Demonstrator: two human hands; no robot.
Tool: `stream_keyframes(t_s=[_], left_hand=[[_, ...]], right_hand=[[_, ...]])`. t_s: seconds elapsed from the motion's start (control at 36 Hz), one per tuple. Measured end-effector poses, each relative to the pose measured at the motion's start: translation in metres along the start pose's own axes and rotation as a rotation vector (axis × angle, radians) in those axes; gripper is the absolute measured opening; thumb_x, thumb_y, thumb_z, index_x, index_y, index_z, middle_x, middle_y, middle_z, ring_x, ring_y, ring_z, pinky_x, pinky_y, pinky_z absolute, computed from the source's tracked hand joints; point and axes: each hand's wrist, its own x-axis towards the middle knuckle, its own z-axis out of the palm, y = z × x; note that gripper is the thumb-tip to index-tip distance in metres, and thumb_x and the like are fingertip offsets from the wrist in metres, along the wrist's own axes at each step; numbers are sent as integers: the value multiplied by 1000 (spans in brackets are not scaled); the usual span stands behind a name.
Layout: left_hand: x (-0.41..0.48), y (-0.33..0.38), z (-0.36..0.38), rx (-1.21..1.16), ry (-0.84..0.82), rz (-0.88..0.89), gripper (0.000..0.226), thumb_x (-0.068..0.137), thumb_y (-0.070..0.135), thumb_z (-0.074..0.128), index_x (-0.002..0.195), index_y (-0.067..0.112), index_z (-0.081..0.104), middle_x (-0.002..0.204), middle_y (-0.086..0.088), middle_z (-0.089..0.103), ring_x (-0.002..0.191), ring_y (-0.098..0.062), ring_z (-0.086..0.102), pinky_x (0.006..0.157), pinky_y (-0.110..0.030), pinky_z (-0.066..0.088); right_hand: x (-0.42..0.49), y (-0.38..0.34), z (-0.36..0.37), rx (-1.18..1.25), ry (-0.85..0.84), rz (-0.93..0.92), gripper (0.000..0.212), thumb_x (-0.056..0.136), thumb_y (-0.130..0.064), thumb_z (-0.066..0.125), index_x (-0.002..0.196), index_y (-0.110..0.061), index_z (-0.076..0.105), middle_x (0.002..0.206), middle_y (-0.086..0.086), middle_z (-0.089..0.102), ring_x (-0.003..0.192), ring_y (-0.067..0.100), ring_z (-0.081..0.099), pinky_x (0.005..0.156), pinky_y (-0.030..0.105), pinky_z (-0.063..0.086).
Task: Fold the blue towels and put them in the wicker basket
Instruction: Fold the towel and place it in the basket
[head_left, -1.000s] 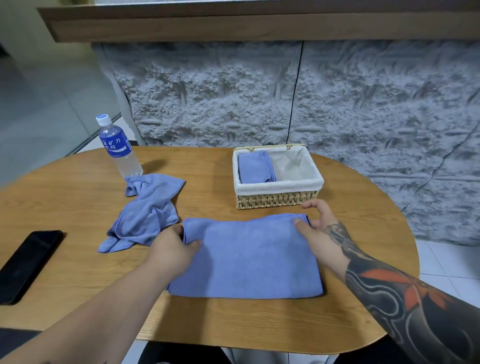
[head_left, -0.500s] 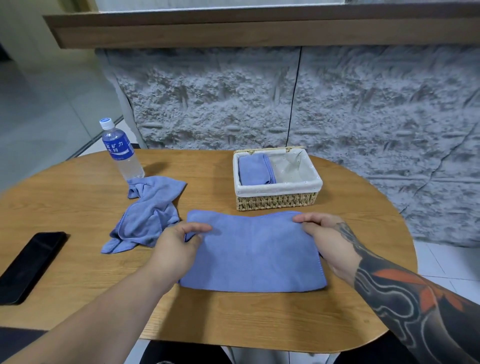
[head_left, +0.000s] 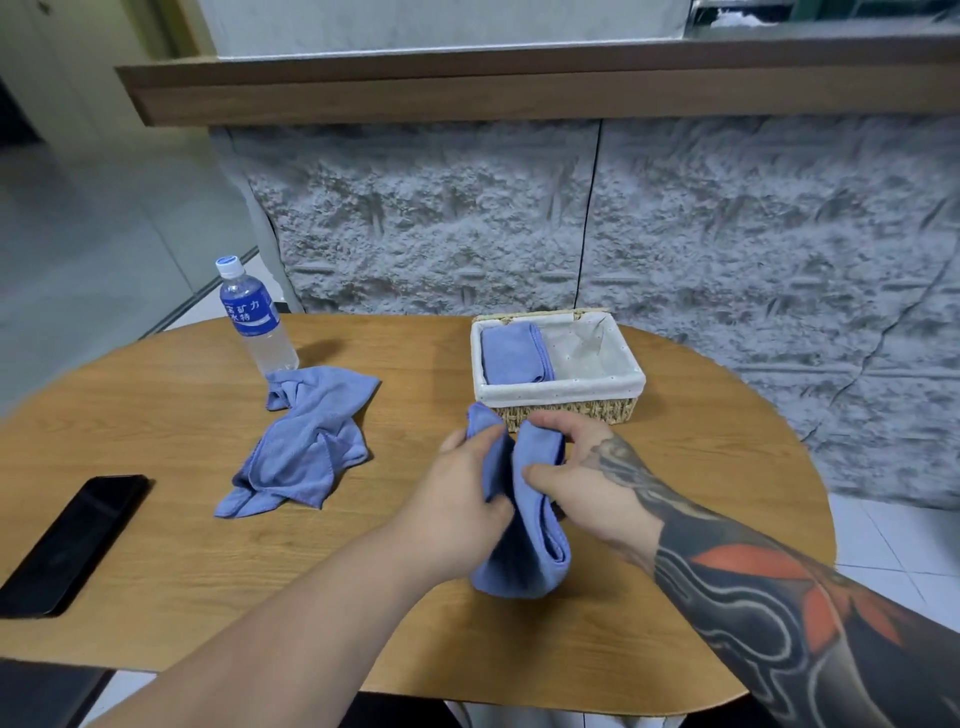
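Both hands, left hand and right hand, pinch the half-folded blue towel between them, near the wicker basket.

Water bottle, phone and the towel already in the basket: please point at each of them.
Water bottle (head_left: 250, 316), head view, on its blue label.
Phone (head_left: 72, 543), head view, middle of the dark screen.
Towel in the basket (head_left: 511, 353), head view, middle of its folded top.

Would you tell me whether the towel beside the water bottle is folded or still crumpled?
Crumpled: the loose towel lies bunched and twisted on the table.
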Motion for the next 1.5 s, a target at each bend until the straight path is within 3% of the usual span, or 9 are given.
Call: stream_keyframes(t_s=[0.11,0.31,0.47,0.69,0.83,0.94,1.11,1.31,1.5], left_hand=[[1,18,10,-94,0,16,69,95,2,53,159,19,34,153,1,41,145,-12,38,102,-5,24],[0,28,15,-587,-14,-151,59,100,1,40,153,26,46,144,8,58,130,-7,55,114,-28,42],[-4,33,11,-605,-4,-89,24,105,43,53,125,37,64,116,18,75,106,9,67,98,-20,50],[-2,17,16,-431,144,-194,35,86,27,81,112,37,61,101,16,76,93,2,72,82,-14,54],[2,-10,10,-397,192,-294,36,88,7,62,118,28,65,100,8,76,92,-9,72,79,-27,56],[5,-37,1,-405,230,-389,34,94,10,58,122,28,62,101,2,76,93,-19,72,87,-46,60],[5,-68,-2,-419,182,-421,72,86,31,82,141,25,36,115,6,70,107,-20,68,100,-47,55],[6,-69,8,-505,149,-315,56,87,17,81,132,29,51,121,12,70,112,-10,68,100,-37,55],[-2,-57,-4,-717,80,-175,39,102,16,64,133,35,49,123,8,74,108,-11,74,84,-29,61]], right_hand=[[-1,-8,3,16,10,18,62,87,-7,71,145,-25,59,110,-7,77,97,11,76,88,35,64],[-10,-18,-5,-208,18,-85,72,97,-21,65,162,-31,37,161,-5,47,148,13,44,118,27,37],[-16,-20,-5,-117,5,-122,68,104,-65,32,165,-47,8,148,-9,56,137,14,54,116,39,42],[-22,-8,-1,34,-160,-103,85,80,-95,22,156,-59,29,154,-24,49,143,1,47,115,27,37],[-14,8,4,185,-184,-33,52,98,-72,33,144,-48,45,121,-6,79,109,8,74,82,28,57],[3,27,3,191,111,51,13,106,-20,59,114,-26,67,95,0,80,77,9,72,64,25,57],[6,43,7,-42,32,329,62,70,-59,78,122,-28,61,102,2,74,88,26,74,75,43,62],[3,18,28,21,-121,338,28,92,-33,80,77,-23,59,72,-6,65,49,2,58,36,12,34],[4,10,39,435,-221,478,35,82,-26,90,107,-5,77,97,11,83,89,29,81,85,48,65]])
